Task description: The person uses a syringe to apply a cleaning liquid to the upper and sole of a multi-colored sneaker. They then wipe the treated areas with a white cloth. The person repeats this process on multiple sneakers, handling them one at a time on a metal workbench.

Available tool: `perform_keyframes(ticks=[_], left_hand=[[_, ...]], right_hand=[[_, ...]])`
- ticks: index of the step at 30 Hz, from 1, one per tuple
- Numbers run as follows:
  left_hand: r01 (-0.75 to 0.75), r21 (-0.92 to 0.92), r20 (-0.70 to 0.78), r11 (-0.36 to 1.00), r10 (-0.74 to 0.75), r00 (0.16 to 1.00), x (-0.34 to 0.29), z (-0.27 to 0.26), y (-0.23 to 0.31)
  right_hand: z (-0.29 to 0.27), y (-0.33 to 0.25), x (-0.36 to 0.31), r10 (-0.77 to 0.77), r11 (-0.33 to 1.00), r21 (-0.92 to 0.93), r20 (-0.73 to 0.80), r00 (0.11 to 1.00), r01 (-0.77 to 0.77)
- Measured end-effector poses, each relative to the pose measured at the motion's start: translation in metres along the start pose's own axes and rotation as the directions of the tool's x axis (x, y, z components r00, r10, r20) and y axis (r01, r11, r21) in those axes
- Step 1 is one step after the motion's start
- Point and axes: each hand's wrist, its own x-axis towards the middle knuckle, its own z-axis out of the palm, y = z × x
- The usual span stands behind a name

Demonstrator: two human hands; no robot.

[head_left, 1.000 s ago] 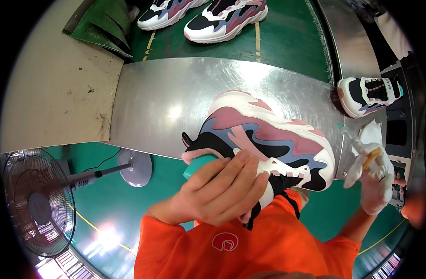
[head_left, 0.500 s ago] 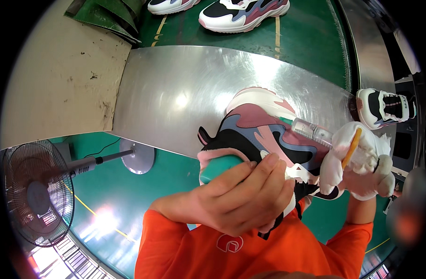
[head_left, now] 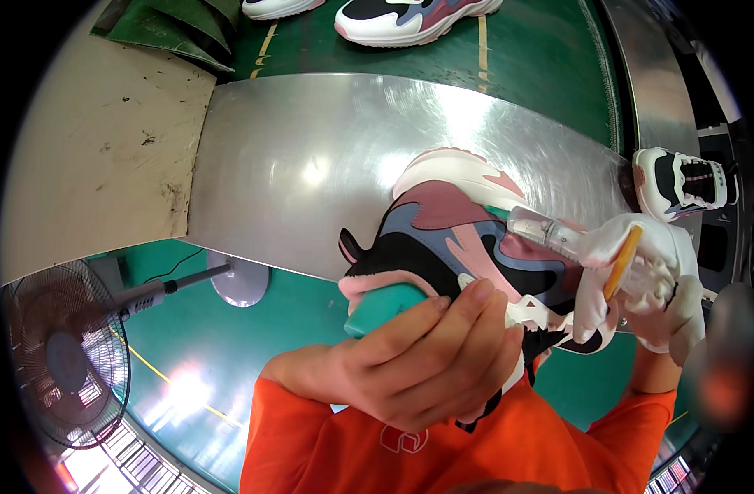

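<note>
A sneaker (head_left: 430, 239) in black, blue, mauve and pink with a white sole lies tilted over the near edge of the metal table, its sole facing away from me. A teal shoe last (head_left: 381, 309) fills its collar. My bare left hand (head_left: 430, 358) is closed around the upper at the lace side. My right hand (head_left: 640, 284), in a white glove, grips a clear syringe (head_left: 546, 230) whose green tip is at the seam between upper and sole. An orange-yellow stick (head_left: 624, 262) also sits in the gloved fingers.
Beyond the metal table (head_left: 270, 148), a green conveyor belt (head_left: 311, 58) carries more sneakers (head_left: 414, 23). Another sneaker (head_left: 681, 183) stands at the right. A beige panel (head_left: 105, 148) borders the table's left, with a standing fan (head_left: 68, 354) below it.
The sneaker and both hands show only slight shifts, the gloved hand a little to the right. The syringe tip stays along the sole seam. The surroundings have slid slightly up and left in view.
</note>
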Motion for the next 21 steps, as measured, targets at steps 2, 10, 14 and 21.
perform_keyframes(ticks=[2,10,14,21], left_hand=[[0.001,0.0,-0.014,1.0,-0.001,1.0,0.0,0.0,0.0],[-0.033,0.006,-0.032,0.999,0.033,0.999,-0.002,0.001,-0.003],[-0.015,0.012,-0.009,1.0,0.016,1.0,-0.003,0.0,-0.002],[-0.005,-0.001,-0.044,1.0,0.004,0.999,-0.002,0.002,-0.002]], right_hand=[[0.007,-0.001,-0.001,-0.011,1.0,-0.029,-0.069,0.998,0.009],[0.028,-0.006,-0.002,-0.07,0.989,-0.143,-0.242,0.968,0.036],[0.011,-0.033,0.002,0.195,0.973,-0.103,-0.112,0.974,-0.207],[-0.001,-0.039,-0.012,0.237,0.939,-0.223,-0.13,0.963,-0.261]])
